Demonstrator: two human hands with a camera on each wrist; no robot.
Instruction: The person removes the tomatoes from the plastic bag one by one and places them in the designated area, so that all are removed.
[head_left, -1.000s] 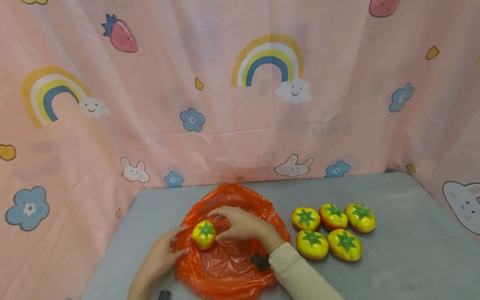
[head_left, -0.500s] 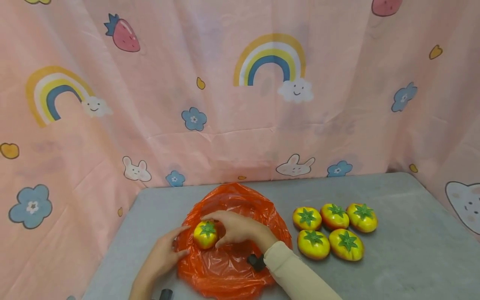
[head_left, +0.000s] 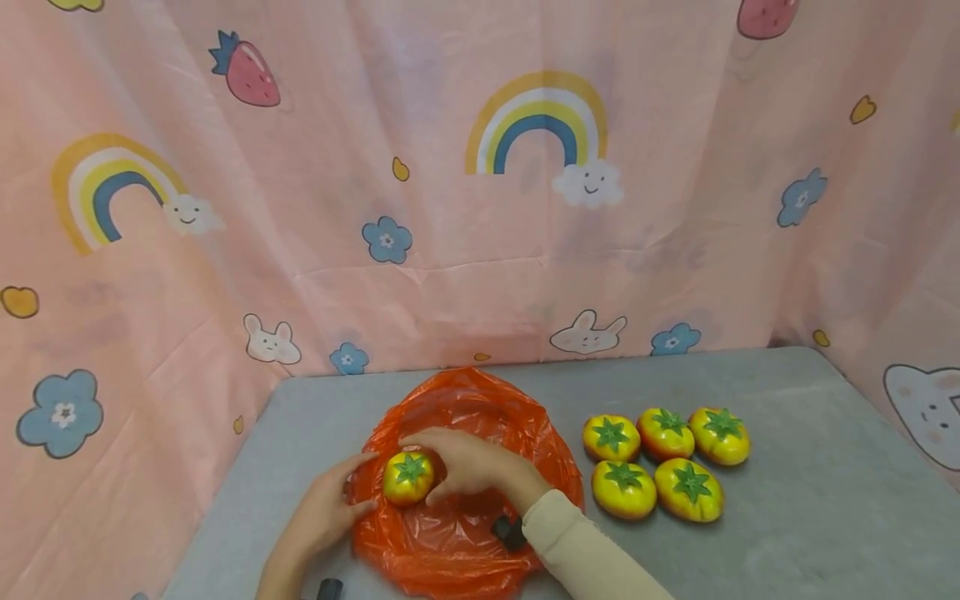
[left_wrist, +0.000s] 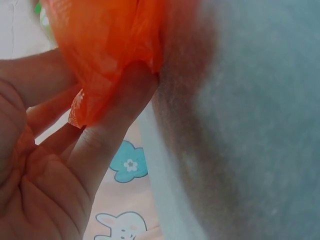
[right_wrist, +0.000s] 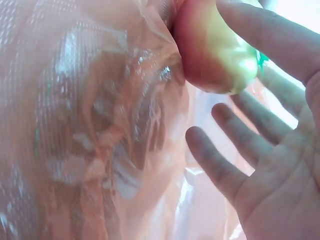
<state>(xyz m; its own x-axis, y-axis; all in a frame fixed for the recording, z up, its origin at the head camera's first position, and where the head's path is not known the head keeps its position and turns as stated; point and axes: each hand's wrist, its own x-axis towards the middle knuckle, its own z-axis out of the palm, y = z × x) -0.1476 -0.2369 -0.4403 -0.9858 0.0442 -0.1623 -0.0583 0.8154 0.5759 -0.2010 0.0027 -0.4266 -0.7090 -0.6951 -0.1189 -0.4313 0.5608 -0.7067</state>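
A red-and-yellow toy tomato (head_left: pixel 408 481) with a green star-shaped leaf top sits at the left inside an orange plastic bag (head_left: pixel 457 562), which is spread wide on the table. My right hand (head_left: pixel 468 462) reaches over the bag, its thumb and fingertips around the tomato's right and far sides. In the right wrist view the thumb overlaps the tomato (right_wrist: pixel 210 50), while the other fingers are spread and extended. At the bag's left edge, my left hand (head_left: pixel 322 508) holds the film between thumb and fingers; the left wrist view shows the bag (left_wrist: pixel 100 45) bunched there.
Several similar toy tomatoes (head_left: pixel 624 490) stand in two rows right of the bag on the grey table (head_left: pixel 810 517). A patterned pink curtain (head_left: pixel 450 308) hangs behind the table and along its sides. A small black object (head_left: pixel 510 532) shows by the right wrist.
My right hand has closed in on the tomato from the right. The tomato has shifted slightly toward me and turned a little. My left hand stays at the bag's edge.
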